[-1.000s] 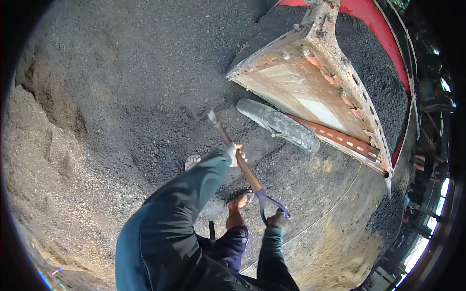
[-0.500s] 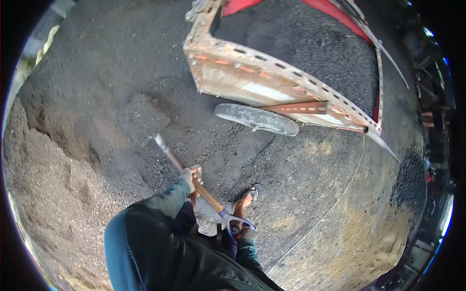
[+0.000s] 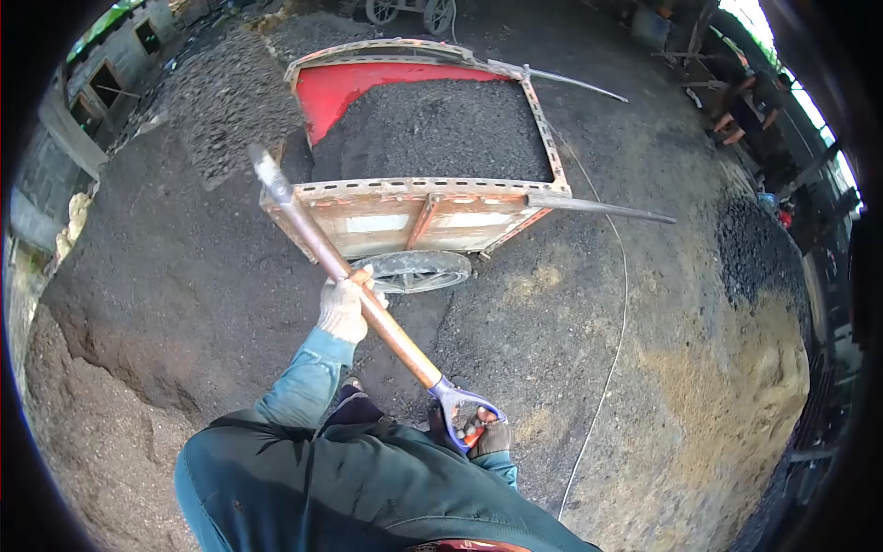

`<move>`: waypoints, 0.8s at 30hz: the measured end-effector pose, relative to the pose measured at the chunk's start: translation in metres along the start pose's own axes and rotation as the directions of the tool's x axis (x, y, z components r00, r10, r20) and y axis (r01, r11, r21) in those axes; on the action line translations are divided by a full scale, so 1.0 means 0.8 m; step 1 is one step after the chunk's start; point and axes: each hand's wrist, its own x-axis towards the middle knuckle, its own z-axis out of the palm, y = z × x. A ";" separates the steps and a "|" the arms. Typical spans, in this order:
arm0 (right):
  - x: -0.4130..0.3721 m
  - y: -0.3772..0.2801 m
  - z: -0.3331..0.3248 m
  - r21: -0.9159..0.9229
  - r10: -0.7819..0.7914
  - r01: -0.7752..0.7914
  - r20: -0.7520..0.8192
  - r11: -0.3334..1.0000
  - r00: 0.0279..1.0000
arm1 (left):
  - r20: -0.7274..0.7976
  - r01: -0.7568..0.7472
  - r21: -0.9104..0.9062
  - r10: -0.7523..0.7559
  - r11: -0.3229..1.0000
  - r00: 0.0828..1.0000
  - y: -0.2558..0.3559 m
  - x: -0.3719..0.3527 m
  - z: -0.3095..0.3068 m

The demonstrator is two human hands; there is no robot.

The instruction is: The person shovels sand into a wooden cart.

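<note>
My left hand [image 3: 344, 308], in a pale glove that leaves the fingertips bare, is closed round the brown shaft of a shovel [image 3: 395, 339]. At the shovel's blue D-shaped handle, my right hand [image 3: 485, 431] grips the crossbar, also gloved. The shaft slants up to the left, and its metal neck stands over the near left corner of a cart [image 3: 377, 227]. The shovel's blade cannot be made out against the dark material behind it. Dark, gritty material [image 3: 441, 124] fills much of the red-lined cart.
The cart's wheel [image 3: 409, 272] is just beyond my left hand. A long handle bar [image 3: 607, 210] sticks out to the right. A thin cable [image 3: 625, 304] crosses the ground. At the upper right a person [image 3: 750, 106] bends over. Dark heaps lie upper left and right.
The shovel has risen from the ground at the left to the cart's side, with both hands still on it. The view has shifted, showing the whole cart and more background.
</note>
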 end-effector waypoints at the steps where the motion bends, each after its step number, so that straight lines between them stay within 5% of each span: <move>1: -0.024 -0.024 0.023 0.029 -0.029 0.030 -0.034 0.999 0.999 | 0.062 -0.002 0.048 -0.001 0.999 0.998 -0.007 -0.003 0.029; 3: -0.047 -0.052 0.007 0.139 -0.018 0.011 0.047 0.990 0.999 | 0.120 0.111 0.087 -0.121 0.990 0.985 -0.036 0.006 0.071; 4: -0.072 -0.072 0.025 0.121 -0.037 0.047 -0.085 0.992 0.996 | 0.106 0.153 0.114 -0.165 0.982 0.980 -0.052 0.007 0.090; 7: -0.097 -0.091 0.034 0.279 0.079 -0.044 -0.114 0.959 0.990 | 0.062 0.189 0.228 -0.208 0.955 0.976 -0.127 0.054 0.108; 8: -0.088 -0.086 0.016 0.329 0.127 -0.111 -0.025 0.938 0.992 | 0.072 0.169 0.262 -0.194 0.950 0.978 -0.140 0.059 0.113; 11: -0.062 -0.115 0.014 -0.166 0.215 -0.208 0.027 0.964 0.976 | 0.125 0.102 0.301 -0.145 0.948 0.982 -0.152 0.051 0.128; 13: -0.050 -0.126 0.010 -0.497 0.336 -0.283 0.020 0.820 0.941 | 0.169 0.061 0.255 -0.107 0.965 0.980 -0.134 0.030 0.130; 16: 0.074 -0.058 -0.110 -0.311 0.468 -0.435 0.036 0.845 0.883 | 0.283 0.049 0.038 -0.057 0.998 0.957 -0.122 0.038 0.089; 17: 0.053 -0.089 -0.048 -0.153 0.530 -0.514 0.090 0.844 0.844 | 0.247 0.041 0.072 -0.058 0.997 0.967 -0.097 0.011 0.088; 18: 0.093 -0.074 -0.081 -0.280 0.392 -0.357 0.077 0.891 0.917 | 0.199 -0.051 0.007 0.049 0.999 0.979 -0.082 -0.014 0.079; 19: 0.117 -0.074 -0.098 -0.634 0.238 -0.068 0.188 0.771 0.953 | 0.224 -0.023 -0.017 0.026 1.000 0.974 -0.080 -0.017 0.048; 20: 0.141 -0.075 -0.114 -0.854 0.075 0.224 0.291 0.470 0.954 | 0.183 0.017 -0.156 0.012 0.988 0.983 -0.079 -0.028 0.025; 21: 0.122 -0.088 -0.067 -0.609 0.097 0.044 0.198 0.792 0.975 | 0.170 0.006 -0.190 0.027 0.982 0.985 -0.080 -0.042 -0.004; 22: 0.143 -0.081 -0.083 -0.670 0.022 0.116 0.194 0.733 0.981 | 0.099 -0.030 -0.270 0.059 0.963 0.993 -0.090 -0.054 -0.036; 24: 0.145 -0.092 -0.067 -0.696 0.111 -0.119 -0.058 0.709 0.992 | -0.061 -0.101 -0.393 0.083 0.914 0.995 -0.121 -0.069 -0.107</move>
